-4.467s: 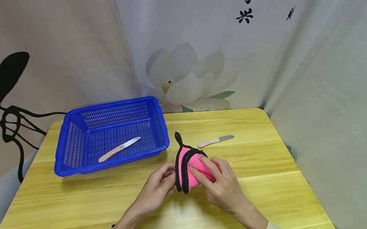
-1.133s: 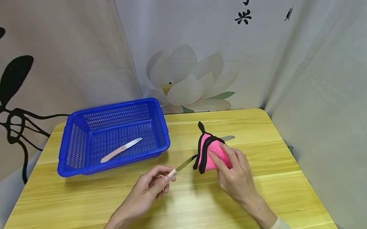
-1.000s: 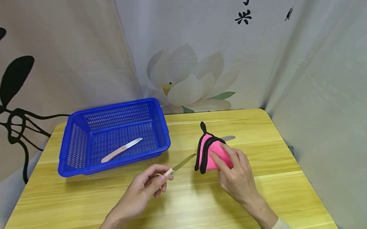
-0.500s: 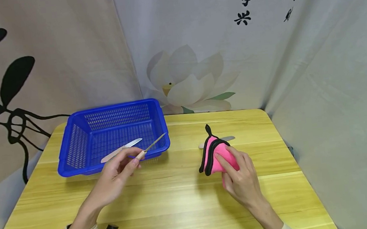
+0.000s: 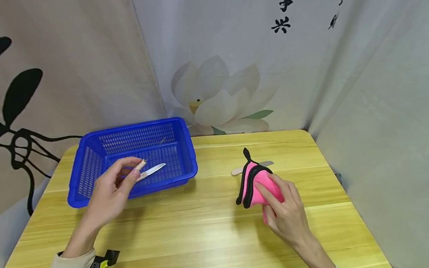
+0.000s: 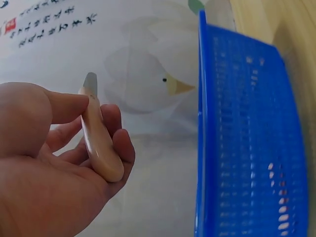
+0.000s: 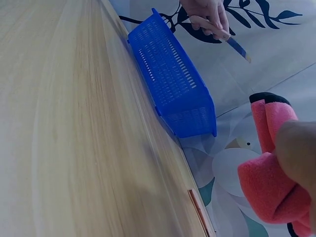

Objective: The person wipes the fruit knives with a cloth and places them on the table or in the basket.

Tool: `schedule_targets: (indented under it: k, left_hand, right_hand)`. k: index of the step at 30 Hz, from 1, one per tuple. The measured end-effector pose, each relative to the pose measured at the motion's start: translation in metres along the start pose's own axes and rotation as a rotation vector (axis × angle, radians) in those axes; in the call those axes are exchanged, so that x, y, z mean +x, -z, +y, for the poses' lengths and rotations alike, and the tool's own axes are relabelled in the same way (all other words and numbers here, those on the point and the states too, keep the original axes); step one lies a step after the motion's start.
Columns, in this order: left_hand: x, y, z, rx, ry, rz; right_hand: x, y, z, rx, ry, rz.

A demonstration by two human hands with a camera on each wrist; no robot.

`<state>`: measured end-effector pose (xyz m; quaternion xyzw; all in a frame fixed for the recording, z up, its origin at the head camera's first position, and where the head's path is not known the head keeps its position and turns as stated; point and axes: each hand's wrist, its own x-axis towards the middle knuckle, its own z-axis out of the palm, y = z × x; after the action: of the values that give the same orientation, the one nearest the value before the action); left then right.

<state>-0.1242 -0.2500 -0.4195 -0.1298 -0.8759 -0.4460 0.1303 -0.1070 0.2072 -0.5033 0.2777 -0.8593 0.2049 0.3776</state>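
My left hand [image 5: 109,193] pinches the pale handle of a small knife [image 6: 101,143] between thumb and fingers, over the front of the blue basket [image 5: 132,126]. In the right wrist view this knife's blade points away from the hand, above the basket. A second knife [image 5: 153,170] with a bright blade lies in the basket, its handle partly hidden by my left hand. My right hand [image 5: 290,213] grips a folded pink cloth [image 5: 266,188] with black edging and a black hanging loop, held above the table. Behind the cloth lies a third knife [image 5: 237,171], its middle covered from view.
The basket stands at the back left of the wooden table [image 5: 194,248]. A curtain [image 5: 204,31] with printed flower, leaves and characters hangs behind the table. A black strap device [image 5: 103,263] sits on my left wrist.
My left hand has carried the knife away from the pink cloth, leftward to over the basket. Earlier its blade was at the cloth's edge. My right hand has drifted slightly right and nearer with the cloth.
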Motion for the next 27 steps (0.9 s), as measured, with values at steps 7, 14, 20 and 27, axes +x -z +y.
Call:
schedule_targets:
  k: [7, 14, 20, 27]
  left_hand:
    - [0.013, 0.014, -0.011, 0.115, 0.012, -0.012]
    - [0.025, 0.020, -0.021, 0.148, 0.011, -0.035]
    - [0.033, 0.019, -0.032, 0.157, 0.026, -0.068]
    - [0.036, 0.018, -0.035, 0.168, 0.067, -0.107]
  right_hand:
    - [-0.001, 0.003, 0.001, 0.019, 0.000, 0.035]
    - [-0.004, 0.005, 0.003, 0.057, -0.036, 0.031]
    - [-0.006, 0.011, 0.002, 0.102, -0.091, 0.002]
    - [-0.009, 0.015, 0.003, 0.175, -0.157, -0.015]
